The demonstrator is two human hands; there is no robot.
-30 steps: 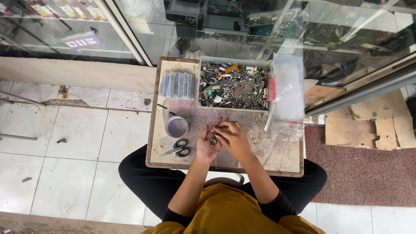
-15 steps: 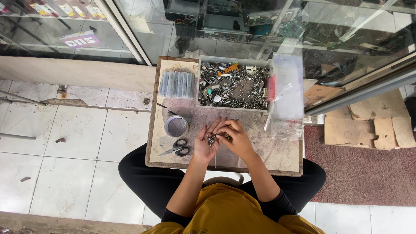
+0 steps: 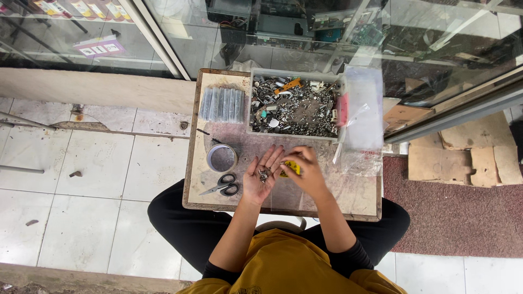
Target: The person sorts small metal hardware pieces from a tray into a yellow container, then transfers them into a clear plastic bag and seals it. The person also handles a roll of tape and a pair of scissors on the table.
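My left hand (image 3: 262,175) lies palm up over the wooden board (image 3: 327,188), cupping a few small metal parts (image 3: 263,174). My right hand (image 3: 303,167) hovers just to its right, fingers curled around a small yellow object (image 3: 292,167) that touches the left palm's edge. Beyond both hands stands a grey tray (image 3: 251,109) filled with several screws and small metal scraps.
A roll of tape (image 3: 222,158) and black-handled scissors (image 3: 223,188) lie left of my left hand. A row of clear tubes (image 3: 222,104) sits at the board's far left. Clear plastic bags (image 3: 359,125) drape over the right side. Tiled floor on the left, red mat (image 3: 457,207) on the right.
My hands, pressed together over the parts earlier, have come apart. The left palm has opened flat and the right hand has shifted right with the yellow object.
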